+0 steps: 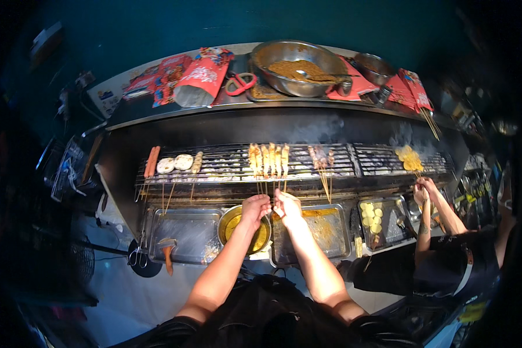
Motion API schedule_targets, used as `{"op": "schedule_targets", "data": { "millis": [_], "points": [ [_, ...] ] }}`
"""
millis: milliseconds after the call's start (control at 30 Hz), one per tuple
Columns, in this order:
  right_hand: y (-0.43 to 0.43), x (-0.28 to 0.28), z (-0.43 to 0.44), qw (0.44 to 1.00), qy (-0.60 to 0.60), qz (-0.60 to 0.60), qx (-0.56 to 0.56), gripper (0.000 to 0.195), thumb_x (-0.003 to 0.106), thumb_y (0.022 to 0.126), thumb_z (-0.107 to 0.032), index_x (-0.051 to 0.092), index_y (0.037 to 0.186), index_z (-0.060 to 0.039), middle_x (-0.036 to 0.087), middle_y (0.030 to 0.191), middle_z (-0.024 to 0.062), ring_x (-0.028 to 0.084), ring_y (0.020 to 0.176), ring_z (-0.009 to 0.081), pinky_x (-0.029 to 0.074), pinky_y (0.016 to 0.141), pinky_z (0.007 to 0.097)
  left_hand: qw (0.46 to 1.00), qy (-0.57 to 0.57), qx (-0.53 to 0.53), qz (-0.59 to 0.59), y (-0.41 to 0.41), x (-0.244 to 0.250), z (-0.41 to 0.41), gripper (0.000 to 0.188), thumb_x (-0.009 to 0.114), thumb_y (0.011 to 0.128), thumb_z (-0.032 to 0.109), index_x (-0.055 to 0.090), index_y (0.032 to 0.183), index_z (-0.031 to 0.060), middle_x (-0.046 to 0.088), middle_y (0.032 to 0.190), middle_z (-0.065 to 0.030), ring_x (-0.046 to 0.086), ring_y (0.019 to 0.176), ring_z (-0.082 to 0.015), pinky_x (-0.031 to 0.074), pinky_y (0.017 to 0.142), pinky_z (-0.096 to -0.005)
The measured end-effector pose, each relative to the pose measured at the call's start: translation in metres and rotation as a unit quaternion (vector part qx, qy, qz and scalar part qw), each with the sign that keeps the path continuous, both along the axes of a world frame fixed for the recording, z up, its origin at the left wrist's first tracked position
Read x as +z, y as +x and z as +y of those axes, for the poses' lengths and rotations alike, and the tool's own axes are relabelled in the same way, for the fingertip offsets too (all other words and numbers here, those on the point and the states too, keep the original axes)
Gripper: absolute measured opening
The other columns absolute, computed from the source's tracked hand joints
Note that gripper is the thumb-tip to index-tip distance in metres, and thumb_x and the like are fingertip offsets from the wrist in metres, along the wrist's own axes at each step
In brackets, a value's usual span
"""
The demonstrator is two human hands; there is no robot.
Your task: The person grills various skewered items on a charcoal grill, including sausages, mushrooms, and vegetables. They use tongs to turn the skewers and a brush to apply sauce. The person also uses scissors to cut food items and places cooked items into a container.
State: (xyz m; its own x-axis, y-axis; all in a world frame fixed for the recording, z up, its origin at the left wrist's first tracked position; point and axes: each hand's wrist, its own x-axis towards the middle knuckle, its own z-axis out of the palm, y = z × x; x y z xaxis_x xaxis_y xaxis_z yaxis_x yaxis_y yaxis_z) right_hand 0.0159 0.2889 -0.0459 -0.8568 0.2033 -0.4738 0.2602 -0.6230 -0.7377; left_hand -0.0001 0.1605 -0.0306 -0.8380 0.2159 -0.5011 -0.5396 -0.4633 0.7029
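Note:
Several skewers of pale, orange-tinged food (268, 160), which look like shrimp, lie side by side over the middle of a charcoal grill (221, 163). Their thin sticks point toward me over the front edge. My left hand (255, 211) pinches stick ends on the left of this row. Close beside it, my right hand (288, 209) has its thumb and fingers closed around stick ends further right. The fingers partly hide the sticks. Below my left wrist stands a round metal pot (231, 213) of yellow oily liquid. A steel tray (330, 237) smeared with sauce lies under my right forearm.
Sausages (152, 162), white round pieces (183, 162) and meat skewers (320, 157) sit on the grill. A co-worker's hands (424, 188) hold skewered slices (409, 158) at right. A basting brush (168, 254) rests on the left tray (182, 230). A seasoning bowl (298, 87) and scissors (240, 84) occupy the shelf.

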Motion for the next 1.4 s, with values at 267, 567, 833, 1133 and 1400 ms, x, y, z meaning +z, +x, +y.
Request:
{"op": "schedule_targets", "data": {
  "millis": [267,567,833,1133,1400],
  "points": [
    [0.048,0.071,0.035,0.661,0.736,0.030,-0.143,0.028,0.063,0.084,-0.029,0.067,0.080,-0.0018,0.065,0.077,0.0150,0.062,0.072,0.0247,0.047,0.071,0.0399,0.999,-0.025,-0.034,0.002,0.014,0.016,-0.019,0.019,0.062,0.089,0.025,0.062,0.095,0.0071,0.065,0.080,-0.0030,0.061,0.063,-0.0096,0.050,0.051,-0.0216],
    [0.020,0.078,0.088,0.713,0.656,-0.245,0.030,0.030,0.059,0.084,-0.018,0.056,0.103,0.0050,0.064,0.098,0.0265,0.063,0.096,0.0381,0.049,0.086,0.0441,0.996,-0.012,-0.085,-0.003,0.043,0.017,-0.033,0.020,0.056,0.093,0.020,0.061,0.100,0.0018,0.064,0.078,-0.0044,0.060,0.062,-0.0097,0.048,0.051,-0.0207],
    [0.020,0.045,0.094,0.646,0.751,-0.133,0.019,0.024,0.047,0.088,-0.016,0.059,0.086,0.0049,0.066,0.080,0.0259,0.067,0.079,0.0383,0.053,0.070,0.0452,0.993,-0.087,-0.082,0.026,0.099,-0.001,-0.080,0.019,0.055,0.093,0.016,0.061,0.099,-0.0008,0.064,0.079,-0.0065,0.058,0.062,-0.0111,0.047,0.054,-0.0229],
    [0.026,0.042,0.139,0.807,0.581,-0.029,0.103,0.042,0.039,0.097,-0.028,0.064,0.083,0.0033,0.064,0.071,0.0210,0.065,0.063,0.0281,0.050,0.057,0.0401,0.980,-0.176,-0.048,-0.080,0.178,-0.019,-0.127,0.016,0.053,0.093,0.014,0.062,0.096,0.0017,0.065,0.078,-0.0069,0.060,0.063,-0.0129,0.049,0.056,-0.0248],
    [0.021,0.004,0.141,0.878,-0.430,0.108,0.183,0.037,0.038,0.099,-0.038,0.042,0.070,-0.0155,0.026,0.050,-0.0060,0.021,0.036,0.0074,0.017,0.031,0.0243,0.983,-0.168,-0.006,-0.078,0.190,-0.005,-0.118,0.018,0.056,0.092,0.015,0.063,0.098,0.0000,0.067,0.078,-0.0088,0.062,0.059,-0.0129,0.051,0.052,-0.0224]
  ]
}}
